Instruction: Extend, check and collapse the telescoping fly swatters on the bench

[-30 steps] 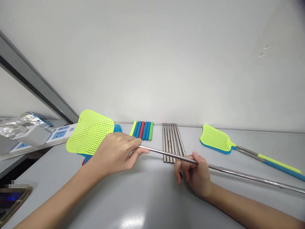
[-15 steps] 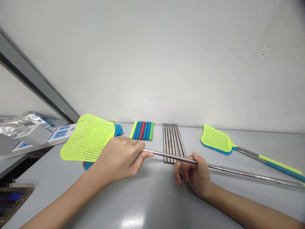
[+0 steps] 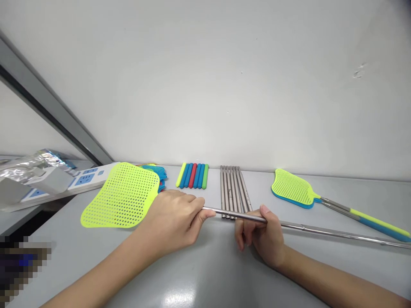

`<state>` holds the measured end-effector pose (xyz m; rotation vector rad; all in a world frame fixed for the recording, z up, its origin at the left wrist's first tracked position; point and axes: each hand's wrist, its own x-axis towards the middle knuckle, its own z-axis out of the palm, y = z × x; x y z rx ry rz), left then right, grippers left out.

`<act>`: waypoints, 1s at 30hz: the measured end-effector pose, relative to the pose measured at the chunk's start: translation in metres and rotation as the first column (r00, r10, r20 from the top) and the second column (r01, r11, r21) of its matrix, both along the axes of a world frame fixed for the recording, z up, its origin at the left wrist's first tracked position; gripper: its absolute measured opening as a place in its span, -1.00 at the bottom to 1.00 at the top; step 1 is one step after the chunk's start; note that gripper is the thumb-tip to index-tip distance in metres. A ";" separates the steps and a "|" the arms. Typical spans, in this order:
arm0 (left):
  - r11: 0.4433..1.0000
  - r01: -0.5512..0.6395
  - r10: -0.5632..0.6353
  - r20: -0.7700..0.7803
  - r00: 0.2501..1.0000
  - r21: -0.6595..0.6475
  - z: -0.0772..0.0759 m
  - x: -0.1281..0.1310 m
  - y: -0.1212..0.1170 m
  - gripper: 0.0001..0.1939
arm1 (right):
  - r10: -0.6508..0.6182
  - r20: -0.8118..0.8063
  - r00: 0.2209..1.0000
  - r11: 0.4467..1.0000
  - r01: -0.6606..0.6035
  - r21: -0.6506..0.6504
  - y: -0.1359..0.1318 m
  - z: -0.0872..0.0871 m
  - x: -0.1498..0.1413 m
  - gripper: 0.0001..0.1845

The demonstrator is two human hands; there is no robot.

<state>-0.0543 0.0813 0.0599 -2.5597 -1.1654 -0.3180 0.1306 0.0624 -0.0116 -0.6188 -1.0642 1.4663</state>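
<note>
My left hand [image 3: 175, 222] is closed around the neck of a yellow-green mesh swatter head [image 3: 122, 196], where it meets a long extended metal rod [image 3: 321, 232]. My right hand [image 3: 260, 235] pinches the same rod a little further along, its heel on the grey table [image 3: 199, 273]. The rod runs low over the table to the right edge of the view. Behind the hands lie a row of coloured handle grips [image 3: 192, 176] and a row of collapsed metal rods [image 3: 233, 190].
Two finished swatters [image 3: 295, 188], yellow-green on blue, lie at the right by the white wall. A stack of blue and other mesh heads [image 3: 159, 175] sits behind the held head. A white power strip [image 3: 77, 182] and a foil bag [image 3: 28, 164] are at the left.
The held swatter head has dropped and tilted flatter toward the table. My left hand has slid right along the rod, closer to my right hand, which stayed put.
</note>
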 end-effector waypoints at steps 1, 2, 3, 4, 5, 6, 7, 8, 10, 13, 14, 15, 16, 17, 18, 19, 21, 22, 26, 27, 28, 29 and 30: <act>1.000 -0.001 0.001 0.005 1.000 -0.007 -0.001 0.001 -0.001 -0.62 | 0.003 -0.001 1.000 1.000 -0.003 0.004 0.000 0.000 0.000 -0.36; 1.000 -0.002 0.002 0.008 1.000 -0.016 -0.002 0.002 -0.001 -0.62 | 0.008 -0.001 1.000 1.000 -0.008 0.009 0.000 0.000 0.001 -0.35; 1.000 0.000 0.000 0.011 1.000 -0.023 -0.003 0.003 -0.002 -0.62 | 0.013 -0.001 1.000 1.000 -0.013 0.013 -0.001 -0.001 0.001 -0.35; 1.000 0.001 -0.001 0.014 1.000 -0.027 -0.003 0.004 -0.002 -0.62 | 0.022 0.001 1.000 1.000 -0.022 0.016 -0.001 -0.001 0.001 -0.34; 1.000 0.003 -0.003 0.015 1.000 -0.028 -0.003 0.005 -0.003 -0.62 | 0.029 0.001 1.000 0.999 -0.029 0.019 -0.001 -0.002 0.001 -0.33; 1.000 0.004 -0.003 0.016 1.000 -0.024 -0.003 0.005 -0.003 -0.62 | 0.036 -0.002 0.999 0.999 -0.036 0.020 -0.001 -0.003 0.001 -0.33; 1.000 0.003 -0.002 0.017 1.000 -0.018 -0.002 0.006 -0.004 -0.62 | 0.043 -0.007 0.999 0.999 -0.043 0.020 -0.001 -0.003 0.001 -0.32; 1.000 0.002 -0.002 0.016 1.000 -0.012 -0.002 0.007 -0.004 -0.62 | 0.049 -0.013 0.999 0.999 -0.049 0.017 -0.001 -0.004 0.001 -0.32; 1.000 0.000 0.000 0.015 1.000 -0.001 0.000 0.009 -0.004 -0.62 | 0.055 -0.022 0.998 0.998 -0.055 0.017 0.000 -0.005 0.001 -0.32; 1.000 0.004 -0.004 0.019 1.000 0.006 0.001 0.011 -0.005 -0.61 | 0.057 -0.015 0.998 0.998 -0.057 0.023 -0.001 -0.004 0.000 -0.32; 1.000 0.007 -0.007 0.022 1.000 0.005 0.001 0.012 -0.006 -0.61 | 0.056 -0.011 0.998 0.998 -0.055 0.024 -0.001 -0.004 0.000 -0.32; 1.000 0.010 -0.010 0.024 1.000 0.004 0.001 0.012 -0.006 -0.62 | 0.056 -0.008 0.998 0.998 -0.056 0.024 -0.002 -0.004 0.000 -0.32; 1.000 0.011 -0.011 0.026 1.000 0.004 0.002 0.013 -0.007 -0.62 | 0.055 -0.007 0.998 0.998 -0.055 0.023 -0.002 -0.004 0.001 -0.32; 1.000 0.012 -0.012 0.026 1.000 0.005 0.002 0.014 -0.007 -0.63 | 0.055 -0.004 0.998 0.998 -0.055 0.022 -0.002 -0.004 0.001 -0.32; 1.000 0.010 -0.011 0.028 1.000 0.010 0.002 0.014 -0.008 -0.63 | 0.056 0.000 0.998 0.998 -0.056 0.021 -0.002 -0.004 0.001 -0.32; 1.000 0.009 -0.009 0.029 1.000 0.016 0.003 0.015 -0.008 -0.63 | 0.059 0.004 0.998 0.998 -0.060 0.020 -0.002 -0.005 0.001 -0.32; 1.000 0.008 -0.008 0.035 0.999 0.026 0.003 0.016 -0.009 -0.63 | 0.069 0.008 0.998 0.997 -0.069 0.015 -0.002 -0.005 0.001 -0.32; 1.000 0.007 -0.008 0.037 0.999 0.025 0.003 0.016 -0.009 -0.63 | 0.075 0.008 0.997 0.997 -0.076 0.015 -0.002 -0.005 0.002 -0.32; 1.000 0.003 -0.003 0.046 0.999 0.003 0.002 0.018 -0.010 -0.63 | 0.085 0.012 0.996 0.996 -0.085 0.026 -0.001 -0.005 0.002 -0.32; 1.000 -0.001 0.001 0.044 0.999 -0.004 0.001 0.019 -0.011 -0.63 | 0.086 0.015 0.996 0.996 -0.087 0.030 -0.001 -0.005 0.002 -0.31; 1.000 -0.005 0.006 0.042 0.999 -0.008 0.001 0.019 -0.011 -0.63 | 0.087 0.016 0.996 0.996 -0.087 0.034 -0.001 -0.004 0.002 -0.31; 1.000 -0.009 0.010 0.038 0.999 -0.015 0.000 0.020 -0.011 -0.63 | 0.090 0.018 0.996 0.995 -0.091 0.037 -0.001 -0.004 0.002 -0.31; 1.000 -0.014 0.014 0.034 0.999 -0.021 0.000 0.020 -0.012 -0.64 | 0.092 0.020 0.996 0.995 -0.093 0.039 -0.001 -0.004 0.001 -0.32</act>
